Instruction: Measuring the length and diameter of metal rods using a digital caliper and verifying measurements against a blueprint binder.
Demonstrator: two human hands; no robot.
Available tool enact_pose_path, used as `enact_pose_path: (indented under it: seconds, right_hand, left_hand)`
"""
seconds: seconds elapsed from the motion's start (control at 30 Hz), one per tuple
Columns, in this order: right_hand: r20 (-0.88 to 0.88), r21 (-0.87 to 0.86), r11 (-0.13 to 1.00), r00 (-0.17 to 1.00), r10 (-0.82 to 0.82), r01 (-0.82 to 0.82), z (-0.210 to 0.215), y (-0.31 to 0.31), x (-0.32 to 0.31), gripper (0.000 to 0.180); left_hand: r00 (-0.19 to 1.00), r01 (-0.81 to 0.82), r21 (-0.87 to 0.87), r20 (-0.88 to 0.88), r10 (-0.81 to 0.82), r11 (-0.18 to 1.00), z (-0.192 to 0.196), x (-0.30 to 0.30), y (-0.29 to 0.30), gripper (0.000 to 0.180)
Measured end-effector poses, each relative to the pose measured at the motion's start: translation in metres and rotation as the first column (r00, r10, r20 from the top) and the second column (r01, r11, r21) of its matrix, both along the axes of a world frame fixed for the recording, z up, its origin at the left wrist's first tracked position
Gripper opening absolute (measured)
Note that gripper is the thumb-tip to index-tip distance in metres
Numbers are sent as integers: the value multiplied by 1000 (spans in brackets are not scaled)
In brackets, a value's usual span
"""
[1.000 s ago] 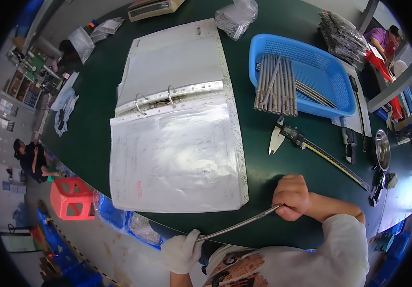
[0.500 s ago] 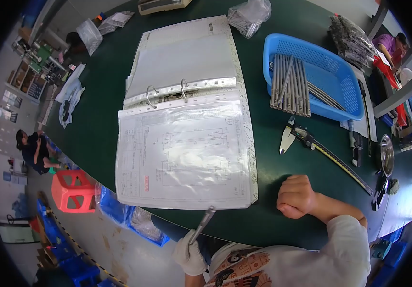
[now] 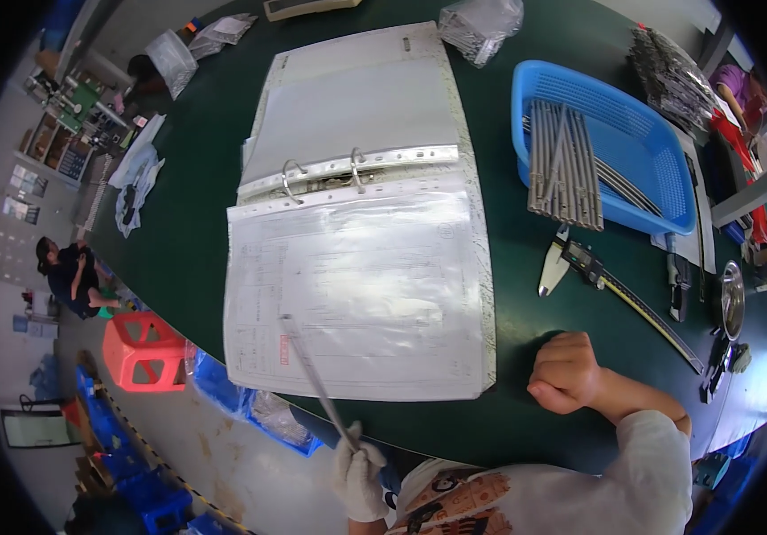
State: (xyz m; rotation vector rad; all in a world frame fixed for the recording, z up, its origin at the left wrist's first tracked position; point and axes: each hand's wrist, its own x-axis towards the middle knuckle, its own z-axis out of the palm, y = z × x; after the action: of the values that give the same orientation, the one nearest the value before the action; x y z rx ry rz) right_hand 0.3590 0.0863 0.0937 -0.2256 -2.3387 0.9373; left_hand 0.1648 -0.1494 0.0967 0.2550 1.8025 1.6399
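since half a second ago the rod (image 3: 316,379) has swung up from beside the worktop (image 3: 187,223) edge and now lies over the binder's (image 3: 361,267) lower page; a second ago it stretched between both hands. the gloved left hand (image 3: 358,477) grips its near end below the worktop edge. its long axis runs from that hand up and to the left, the far tip on the page near a small red stamp. the bare right hand (image 3: 566,373) is a closed fist holding nothing, resting on the worktop right of the binder. clear bags lie at the far edge, a blue basket (image 3: 660,178) of rods to the right, a caliper (image 3: 619,294) below it.
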Motion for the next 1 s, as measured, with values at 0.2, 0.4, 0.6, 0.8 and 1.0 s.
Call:
enact_pose_path:
  seconds: [0.2,0.4,0.6,0.8,1.0]
  right_hand:
    - [37,-8,1000,999,-23,23,-1,0,4,20]
    - [36,-7,1000,999,-17,17,0,0,0,19]
    - [44,-16,1000,999,-18,19,1,-1,1,18]
    - [59,-13,1000,998,-21,22,4,0,-1,18]
    - [45,-11,1000,999,-15,15,3,-1,-2,20]
  left_hand:
    - [983,179,-34,47,-177,983,7,4,6,41]
    - [959,229,11,170,-227,973,6,3,3,39]
    - [942,206,28,267,-206,978,6,3,3,40]
    - [932,209,23,298,-207,978,3,4,2,40]
    - [939,205,23,279,-203,979,1,1,0,40]
